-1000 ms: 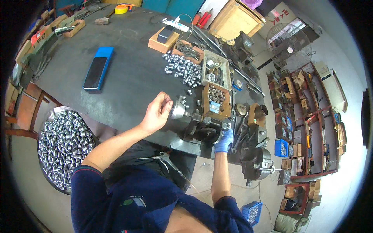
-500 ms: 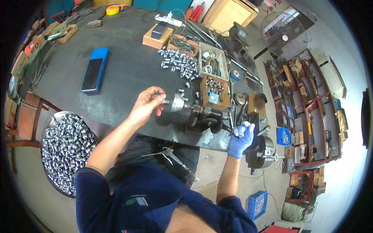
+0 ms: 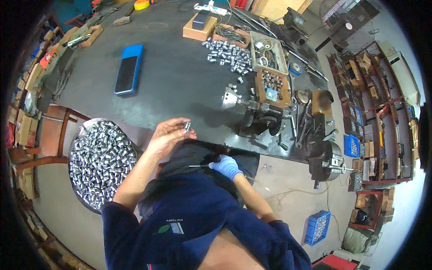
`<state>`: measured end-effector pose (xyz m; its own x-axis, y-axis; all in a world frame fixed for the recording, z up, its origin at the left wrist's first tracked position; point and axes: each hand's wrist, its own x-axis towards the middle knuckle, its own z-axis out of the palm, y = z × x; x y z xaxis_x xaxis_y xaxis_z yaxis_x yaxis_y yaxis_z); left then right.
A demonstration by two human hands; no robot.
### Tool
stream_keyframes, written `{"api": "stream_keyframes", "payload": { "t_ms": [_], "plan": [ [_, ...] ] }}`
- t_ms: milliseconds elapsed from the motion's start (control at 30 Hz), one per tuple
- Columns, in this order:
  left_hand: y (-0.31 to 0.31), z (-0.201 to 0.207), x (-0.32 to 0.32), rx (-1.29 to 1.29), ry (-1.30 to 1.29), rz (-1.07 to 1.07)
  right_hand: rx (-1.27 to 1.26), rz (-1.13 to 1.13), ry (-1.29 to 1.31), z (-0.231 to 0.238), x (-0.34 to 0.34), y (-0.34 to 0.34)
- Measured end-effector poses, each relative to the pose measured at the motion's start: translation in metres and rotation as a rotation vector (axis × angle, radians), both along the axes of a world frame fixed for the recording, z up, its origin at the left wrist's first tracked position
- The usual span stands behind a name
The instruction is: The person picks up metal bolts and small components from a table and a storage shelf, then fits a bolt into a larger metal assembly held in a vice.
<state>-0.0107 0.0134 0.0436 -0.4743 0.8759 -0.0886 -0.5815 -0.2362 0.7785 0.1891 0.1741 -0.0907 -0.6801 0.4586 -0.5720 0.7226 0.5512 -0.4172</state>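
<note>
My bare left hand (image 3: 165, 137) pinches a small shiny metal sleeve (image 3: 187, 126) between thumb and fingers, just off the bench's near edge. My right hand (image 3: 226, 167), in a pale blue glove, is closed around an air blow gun over my lap. Its thin metal nozzle (image 3: 198, 166) points left; the gun's body is mostly hidden by the glove. Beyond the hands stands a small bench machine (image 3: 265, 118) with a silver chuck (image 3: 230, 98), which neither hand touches. A large round container (image 3: 71, 167) heaped with similar metal sleeves (image 3: 101, 164) stands at my left.
On the dark bench (image 3: 175, 63) lie a blue-cased device (image 3: 129, 69), a pile of sleeves (image 3: 229, 56), a box of small parts (image 3: 273, 85) and several wrenches (image 3: 302, 126). A heavy vise-like fixture (image 3: 326, 157) projects at the right edge. A hose (image 3: 292, 191) trails right.
My left hand has drawn back from the chuck toward me, holding the sleeve. My right hand has left the machine's right side and taken hold of the blow gun on my lap.
</note>
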Motion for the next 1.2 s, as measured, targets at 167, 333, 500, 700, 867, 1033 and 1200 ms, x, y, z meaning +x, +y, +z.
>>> {"api": "stream_keyframes", "payload": {
  "t_ms": [167, 333, 500, 700, 867, 1033, 1200],
  "plan": [
    [-0.014, -0.002, -0.003, 0.021, 0.067, 0.046, -0.356, -0.079, 0.066, -0.021, 0.014, 0.024],
    [-0.026, -0.016, 0.002, -0.062, 0.182, 0.079, -0.911, -0.462, 0.523, 0.064, 0.071, 0.01],
    [-0.017, -0.006, 0.022, -0.248, 0.385, 0.039, -1.116, -0.56, 0.464, 0.083, 0.104, 0.021],
    [-0.016, -0.023, 0.031, -0.355, 0.916, 0.014, -1.353, -0.34, 0.463, 0.129, 0.103, 0.023],
    [-0.006, -0.017, 0.04, -0.412, 1.205, 0.056, -1.099, -0.166, 0.356, 0.137, 0.075, 0.014],
    [-0.01, -0.025, 0.035, -0.427, 1.294, -0.008, -1.258, -0.297, 0.456, 0.149, 0.085, 0.033],
    [-0.004, -0.025, 0.042, -0.51, 1.255, -0.074, -0.864, -0.284, 0.343, 0.14, 0.077, 0.019]
  ]
}}
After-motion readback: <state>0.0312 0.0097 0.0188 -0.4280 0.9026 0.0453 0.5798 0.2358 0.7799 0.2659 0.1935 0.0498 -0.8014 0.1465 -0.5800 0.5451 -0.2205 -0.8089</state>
